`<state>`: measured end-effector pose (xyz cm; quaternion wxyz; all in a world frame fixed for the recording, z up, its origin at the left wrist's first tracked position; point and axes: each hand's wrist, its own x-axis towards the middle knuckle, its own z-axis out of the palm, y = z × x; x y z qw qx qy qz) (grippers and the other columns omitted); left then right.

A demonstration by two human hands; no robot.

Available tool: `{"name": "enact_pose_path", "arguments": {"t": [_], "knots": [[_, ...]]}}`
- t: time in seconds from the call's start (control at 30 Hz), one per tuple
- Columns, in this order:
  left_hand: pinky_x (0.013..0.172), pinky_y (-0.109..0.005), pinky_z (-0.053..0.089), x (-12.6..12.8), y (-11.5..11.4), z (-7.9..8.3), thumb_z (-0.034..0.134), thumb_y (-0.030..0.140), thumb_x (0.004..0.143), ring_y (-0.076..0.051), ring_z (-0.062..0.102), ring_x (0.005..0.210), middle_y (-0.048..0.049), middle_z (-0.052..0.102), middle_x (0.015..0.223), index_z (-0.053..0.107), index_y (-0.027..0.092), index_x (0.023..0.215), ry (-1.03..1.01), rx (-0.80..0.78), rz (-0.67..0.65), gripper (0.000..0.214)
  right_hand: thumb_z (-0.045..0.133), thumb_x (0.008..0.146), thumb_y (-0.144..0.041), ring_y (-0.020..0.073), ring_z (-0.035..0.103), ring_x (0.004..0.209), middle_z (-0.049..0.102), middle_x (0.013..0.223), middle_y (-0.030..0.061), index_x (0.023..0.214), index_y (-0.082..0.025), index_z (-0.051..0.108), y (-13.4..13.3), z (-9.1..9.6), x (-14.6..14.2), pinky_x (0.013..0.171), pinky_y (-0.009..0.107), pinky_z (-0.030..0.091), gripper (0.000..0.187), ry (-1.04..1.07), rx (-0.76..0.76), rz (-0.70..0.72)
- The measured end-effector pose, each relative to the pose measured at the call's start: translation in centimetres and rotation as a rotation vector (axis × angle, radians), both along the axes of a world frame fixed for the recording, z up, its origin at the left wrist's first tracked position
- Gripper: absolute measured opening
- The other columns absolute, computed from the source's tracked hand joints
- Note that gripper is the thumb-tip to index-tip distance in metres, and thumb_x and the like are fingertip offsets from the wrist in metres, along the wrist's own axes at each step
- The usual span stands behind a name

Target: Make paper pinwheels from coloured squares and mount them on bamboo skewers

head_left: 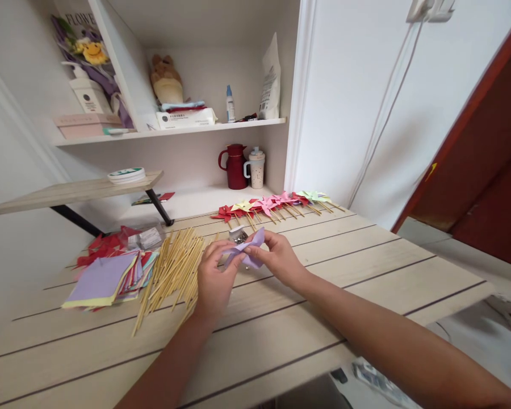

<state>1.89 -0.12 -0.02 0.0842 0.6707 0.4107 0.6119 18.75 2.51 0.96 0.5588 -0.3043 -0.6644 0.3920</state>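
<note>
- At the far left, a wooden riser point(59, 193) stood on black legs at the back of the table point(289, 324), with white discs point(126, 176) on it near its right end.
- On the shelf point(174, 132) above, a white pump bottle point(89, 95) stood by a pink box point(83, 126).
- A stack of paper squares point(100, 278) lay towards the table's left side, lilac on top, with a yellow edge beneath and other colours fanning out to the right.
- Behind that stack, red paper point(100, 248) lay beside a clear package point(147, 237).
- Just right of the stack, thin wooden sticks point(174, 272) were spread loosely, many crossing one another.
- The left hand point(215, 278) had its grip closed, thumb and fingers pinching the left part of the lilac paper point(255, 241).
- That paper was between the two hands over the middle of the table, bent, one corner pointing up.
- Just behind it, partly covered, was a small open box point(238, 234) with shiny little pieces inside.
- Further back, a dark red jug point(236, 166) stood beside a pale cup point(256, 167).
- The right hand point(279, 258) pinched the paper's right part, its grip closed too.
- Along the table's back edge, pinwheels point(266, 205) in red, yellow, pink and pale green lay in a row, sticks towards the near side.
- At the far right was a dark red door point(472, 170).
</note>
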Motion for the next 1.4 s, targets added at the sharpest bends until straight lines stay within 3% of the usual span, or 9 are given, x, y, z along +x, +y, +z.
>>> {"name": "enact_pose_path", "arguments": {"t": [0.1, 0.27, 0.37, 0.87, 1.2, 1.4], "knots": [[0.085, -0.037, 0.053, -0.2, -0.5, 0.4, 0.070, 0.020, 0.087, -0.021, 0.068, 0.092, -0.0038, 0.073, 0.093, 0.074, 0.024, 0.089, 0.114, 0.142, 0.057, 0.005, 0.075, 0.085, -0.039, 0.0186, 0.065, 0.079, 0.072, 0.084, 0.0031, 0.084, -0.021, 0.071, -0.1, -0.1, 0.1, 0.075, 0.033, 0.052, 0.018, -0.021, 0.099, -0.022], [0.089, -0.039, 0.047, -0.7, -1.5, 1.3, 0.070, 0.015, 0.089, -0.020, 0.067, 0.087, -0.0013, 0.075, 0.091, 0.072, 0.026, 0.093, 0.384, 0.441, 0.170, 0.012, 0.071, 0.091, -0.030, 0.0199, 0.066, 0.083, 0.071, 0.086, 0.0044, 0.090, -0.023, 0.074, -0.5, -0.1, 0.4, 0.076, 0.035, 0.053, 0.007, -0.029, 0.309, -0.037], [0.091, -0.039, 0.047, -0.7, -1.7, 1.6, 0.070, 0.015, 0.089, -0.019, 0.067, 0.086, -0.0016, 0.075, 0.092, 0.071, 0.026, 0.095, 0.433, 0.524, 0.189, 0.012, 0.070, 0.092, -0.025, 0.0206, 0.066, 0.086, 0.071, 0.086, 0.0043, 0.092, -0.025, 0.074, -0.7, 0.0, 0.4, 0.076, 0.035, 0.054, 0.004, -0.024, 0.385, -0.039], [0.089, -0.038, 0.048, -0.1, -2.0, 1.2, 0.067, 0.008, 0.090, -0.018, 0.068, 0.088, -0.0015, 0.075, 0.092, 0.069, 0.024, 0.097, 0.390, 0.502, 0.258, 0.018, 0.064, 0.093, -0.013, 0.0198, 0.066, 0.088, 0.071, 0.087, 0.0038, 0.095, -0.026, 0.073, -1.1, -0.4, -0.4, 0.077, 0.035, 0.055, 0.016, -0.017, 0.523, -0.108], [0.089, -0.037, 0.047, -0.1, -1.8, 0.7, 0.064, 0.008, 0.092, -0.017, 0.068, 0.088, -0.0026, 0.074, 0.092, 0.066, 0.022, 0.101, 0.418, 0.540, 0.284, 0.016, 0.059, 0.095, -0.017, 0.0195, 0.063, 0.079, 0.066, 0.084, 0.0044, 0.093, -0.024, 0.070, -1.2, -0.9, -0.5, 0.071, 0.035, 0.052, 0.013, -0.094, 0.410, -0.125], [0.088, -0.037, 0.047, 0.4, -1.6, 0.3, 0.063, 0.012, 0.093, -0.018, 0.067, 0.088, -0.0025, 0.072, 0.093, 0.066, 0.023, 0.097, 0.361, 0.440, 0.274, 0.012, 0.062, 0.094, -0.020, 0.0201, 0.064, 0.078, 0.067, 0.084, 0.0051, 0.091, -0.023, 0.071, -0.7, -1.1, -0.4, 0.070, 0.035, 0.051, 0.010, -0.082, 0.390, -0.129]]}}
